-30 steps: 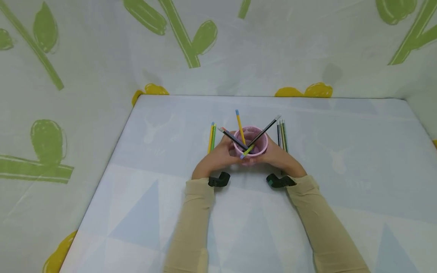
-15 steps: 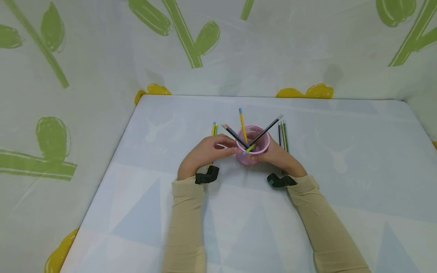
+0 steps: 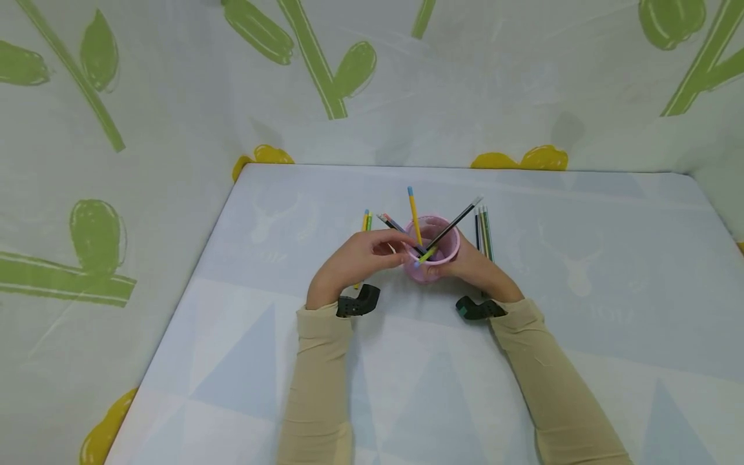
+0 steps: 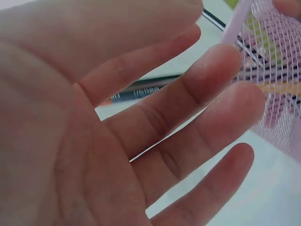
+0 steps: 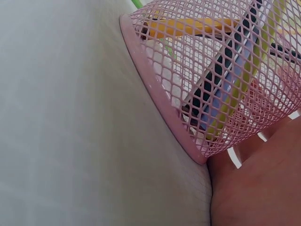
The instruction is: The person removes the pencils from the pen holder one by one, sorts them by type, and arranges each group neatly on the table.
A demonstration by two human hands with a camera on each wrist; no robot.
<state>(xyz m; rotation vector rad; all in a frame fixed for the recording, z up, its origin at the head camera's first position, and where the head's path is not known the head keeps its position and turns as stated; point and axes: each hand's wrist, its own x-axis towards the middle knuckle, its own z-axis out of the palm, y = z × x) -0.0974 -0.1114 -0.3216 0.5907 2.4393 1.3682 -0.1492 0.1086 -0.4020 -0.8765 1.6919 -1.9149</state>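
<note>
A pink mesh pencil cup stands on the table, several pencils leaning out of it. My right hand grips its right side, thumb in front. In the right wrist view the cup's base rim meets the table. At the cup's left side is my left hand, its fingertips by the rim and the leaning pencils. The left wrist view shows its fingers spread and nearly straight, none curled round a pencil. A yellow pencil and a black pencil also stick up from the cup.
Left of the cup, partly behind my left hand, lie a yellow pencil and a green pencil. Several dark and green pencils lie side by side to the right. A patterned wall borders the table's back edge.
My left hand has let go of the cup and moved left, then come back slightly right so its fingers reach the cup's left rim. The right hand has kept its grip.
</note>
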